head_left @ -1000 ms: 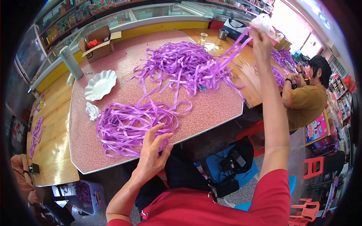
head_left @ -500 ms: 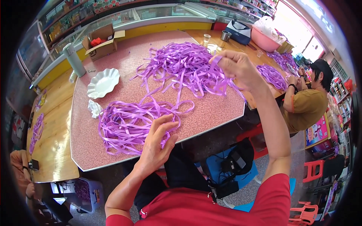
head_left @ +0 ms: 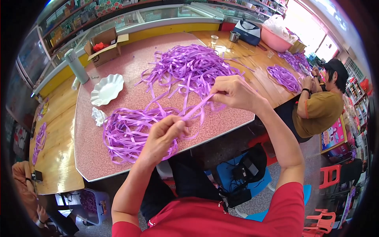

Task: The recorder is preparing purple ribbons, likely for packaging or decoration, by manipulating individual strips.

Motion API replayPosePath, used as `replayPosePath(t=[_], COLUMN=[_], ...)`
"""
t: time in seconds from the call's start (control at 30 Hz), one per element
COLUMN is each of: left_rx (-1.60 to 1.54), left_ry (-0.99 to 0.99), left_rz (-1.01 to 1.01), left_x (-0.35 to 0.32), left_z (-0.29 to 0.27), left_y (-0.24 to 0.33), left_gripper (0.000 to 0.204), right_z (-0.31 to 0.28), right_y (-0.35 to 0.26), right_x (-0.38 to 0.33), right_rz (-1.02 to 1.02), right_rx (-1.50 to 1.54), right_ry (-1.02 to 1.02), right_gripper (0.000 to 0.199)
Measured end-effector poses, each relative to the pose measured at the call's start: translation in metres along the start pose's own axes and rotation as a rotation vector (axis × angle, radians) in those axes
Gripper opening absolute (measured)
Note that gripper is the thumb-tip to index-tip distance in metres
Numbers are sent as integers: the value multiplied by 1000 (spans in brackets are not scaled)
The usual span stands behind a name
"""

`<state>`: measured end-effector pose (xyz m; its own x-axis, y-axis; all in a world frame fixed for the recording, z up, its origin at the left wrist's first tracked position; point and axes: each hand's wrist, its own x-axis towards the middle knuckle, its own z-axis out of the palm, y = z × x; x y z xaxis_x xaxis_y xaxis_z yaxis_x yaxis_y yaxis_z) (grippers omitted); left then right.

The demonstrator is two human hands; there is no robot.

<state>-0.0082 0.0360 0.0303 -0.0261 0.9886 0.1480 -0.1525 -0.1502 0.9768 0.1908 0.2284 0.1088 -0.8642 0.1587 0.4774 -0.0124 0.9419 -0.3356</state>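
A strip of purple ribbon (head_left: 196, 108) runs between my two hands over the table's near edge. My left hand (head_left: 164, 134) pinches its lower end, beside a loose coil of purple ribbon (head_left: 126, 132) on the pink table. Higher and to the right, my right hand (head_left: 235, 93) grips the strip's other end between thumb and fingers. Beyond it lies a large tangled heap of purple ribbon (head_left: 187, 63). The strip looks fairly straight between the hands.
On the pink tabletop (head_left: 94, 154) are a white scalloped dish (head_left: 107, 90), crumpled tissue (head_left: 98, 116), a grey-green flask (head_left: 77, 66) and an open cardboard box (head_left: 104, 49). A person in a brown shirt (head_left: 321, 106) handles ribbon at right. A blue stool (head_left: 258, 183) stands below.
My right hand has come down and left, toward my left hand. The left fingers, loosely spread before, have closed on the ribbon, which now stretches between both hands.
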Motion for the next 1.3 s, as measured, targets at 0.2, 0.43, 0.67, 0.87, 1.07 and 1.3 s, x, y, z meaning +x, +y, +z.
replayPosePath(t=[0.2,0.43,0.67,0.87,1.07,1.3], left_rx=[-61,-339,-324,-275,151,527], left_ry=[191,193,278,355,332,-64], left_rz=[211,284,265,252,247,472], left_x=[-21,-34,-50,-58,-77,-104], left_z=[-26,-37,-50,-56,-31,5], left_y=[19,14,13,5,4,7], left_gripper=[23,17,15,15,23,15], right_z=[21,49,58,58,59,59], right_y=[98,114,140,162,171,191], right_x=[-53,-51,-48,-59,-48,-34], right_rz=[68,109,206,352,767,821], right_rx=[-445,-559,-571,-563,-611,-780], right_ry=[61,223,284,292,194,250], right_gripper=[17,34,34,43,58,54])
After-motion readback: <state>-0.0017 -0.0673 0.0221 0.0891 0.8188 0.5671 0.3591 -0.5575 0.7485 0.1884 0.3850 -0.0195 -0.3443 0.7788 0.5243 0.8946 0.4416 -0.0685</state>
